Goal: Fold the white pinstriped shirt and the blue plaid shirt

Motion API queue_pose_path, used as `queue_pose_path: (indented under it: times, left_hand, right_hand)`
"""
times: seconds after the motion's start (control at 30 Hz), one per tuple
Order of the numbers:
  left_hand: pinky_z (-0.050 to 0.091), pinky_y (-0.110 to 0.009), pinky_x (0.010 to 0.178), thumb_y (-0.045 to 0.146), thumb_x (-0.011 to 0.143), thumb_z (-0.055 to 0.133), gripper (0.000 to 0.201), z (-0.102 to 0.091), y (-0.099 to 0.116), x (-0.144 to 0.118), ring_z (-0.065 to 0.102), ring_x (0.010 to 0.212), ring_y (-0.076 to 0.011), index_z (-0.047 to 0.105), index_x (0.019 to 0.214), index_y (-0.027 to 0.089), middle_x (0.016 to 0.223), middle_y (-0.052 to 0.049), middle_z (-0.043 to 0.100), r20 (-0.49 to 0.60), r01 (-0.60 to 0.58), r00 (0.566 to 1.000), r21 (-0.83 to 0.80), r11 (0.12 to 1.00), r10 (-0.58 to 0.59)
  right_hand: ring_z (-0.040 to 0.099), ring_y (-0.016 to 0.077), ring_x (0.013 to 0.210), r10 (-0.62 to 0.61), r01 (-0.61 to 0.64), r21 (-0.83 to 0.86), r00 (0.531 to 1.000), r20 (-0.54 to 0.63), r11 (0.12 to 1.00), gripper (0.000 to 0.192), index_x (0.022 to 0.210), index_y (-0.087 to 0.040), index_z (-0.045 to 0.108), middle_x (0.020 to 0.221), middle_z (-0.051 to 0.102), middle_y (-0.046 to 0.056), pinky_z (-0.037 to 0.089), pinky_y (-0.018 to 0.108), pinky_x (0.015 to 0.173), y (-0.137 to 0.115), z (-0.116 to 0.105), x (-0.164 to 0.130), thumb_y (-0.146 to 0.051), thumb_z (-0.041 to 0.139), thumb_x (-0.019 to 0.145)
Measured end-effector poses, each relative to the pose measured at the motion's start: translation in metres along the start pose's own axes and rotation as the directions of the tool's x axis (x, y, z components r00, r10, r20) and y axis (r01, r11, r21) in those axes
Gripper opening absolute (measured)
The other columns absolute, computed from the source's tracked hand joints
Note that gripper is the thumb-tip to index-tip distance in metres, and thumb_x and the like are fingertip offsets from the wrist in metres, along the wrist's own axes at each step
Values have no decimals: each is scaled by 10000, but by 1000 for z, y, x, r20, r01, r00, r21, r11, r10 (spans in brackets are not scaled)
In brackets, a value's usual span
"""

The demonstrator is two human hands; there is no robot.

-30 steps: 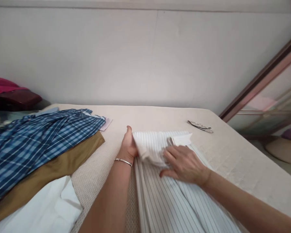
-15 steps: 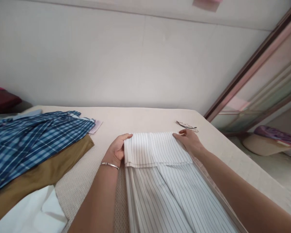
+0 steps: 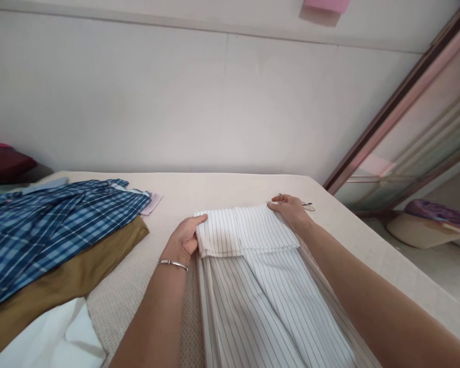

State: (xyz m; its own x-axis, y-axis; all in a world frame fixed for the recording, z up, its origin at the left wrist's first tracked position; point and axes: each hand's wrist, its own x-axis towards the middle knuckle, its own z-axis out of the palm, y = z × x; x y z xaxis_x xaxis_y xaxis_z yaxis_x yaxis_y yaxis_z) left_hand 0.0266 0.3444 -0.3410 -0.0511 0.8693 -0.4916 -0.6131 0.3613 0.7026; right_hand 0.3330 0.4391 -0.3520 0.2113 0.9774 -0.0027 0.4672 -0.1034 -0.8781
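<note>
In the lower centre of the frame, a striped cloth [image 3: 260, 291] is lying on the pale bed [image 3: 214, 189], its far end folded over. The left hand [image 3: 184, 237] is gripping the fold's left edge between thumb and fingers, while the right hand [image 3: 293, 212] is pinching its upper right corner, partly hiding the eyeglasses [image 3: 309, 207]. At the frame's left, a blue plaid garment [image 3: 72, 220] is overlapping a brown cloth [image 3: 84, 271], and a white cloth [image 3: 46, 340] is lying at lower left.

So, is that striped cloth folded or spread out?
Partly folded. The striped cloth has its far end doubled over between the left hand and right hand, leaving an edge across it; the nearer part extends beyond view.
</note>
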Motion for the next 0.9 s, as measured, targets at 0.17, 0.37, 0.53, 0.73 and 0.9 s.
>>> queue_pose_path:
  times: [0.17,0.37,0.53,0.73,0.9]
  left_hand:
    - [629,-351,845,52,851,672,113,-1,3,-3,766,883,-255,720,954,50,871,-166,775,-2,-55,998,95,994,55]
    - [618,-373,827,37,764,749,124,-5,5,-8,765,854,-269,719,872,88,797,-138,771,-35,-104,992,346,933,124]
    - [611,-369,832,90,775,762,129,-1,1,-5,758,857,-256,707,891,101,805,-132,769,-13,-109,993,343,933,120]
    - [578,-338,794,214,759,791,215,-16,8,3,740,920,-259,663,912,133,980,-140,770,-7,-157,977,656,738,214]
    - [516,-445,855,468,654,869,409,-20,21,0,691,1028,-380,586,779,201,1005,-177,740,-72,-16,909,978,208,409]
  right_hand:
    - [654,253,851,-5,2,-79,999,-37,997,401,936,-168,694,886,711,83,493,350,761,1,12,6,-384,834,628]
    - [671,235,859,-35,29,-135,998,-46,990,386,991,-160,683,956,722,89,494,332,759,8,12,9,-360,794,679]
    - [662,226,889,-52,27,-249,994,-93,968,338,962,-160,669,957,724,88,487,324,797,3,18,16,-329,799,700]
    - [660,228,771,-1,1,-437,1000,1,900,196,870,-170,667,811,709,79,477,306,664,-6,-1,16,-344,740,816]
    - [665,334,929,-42,28,-650,999,-6,759,223,1106,-135,621,992,702,192,473,402,760,-7,3,-4,-260,583,924]
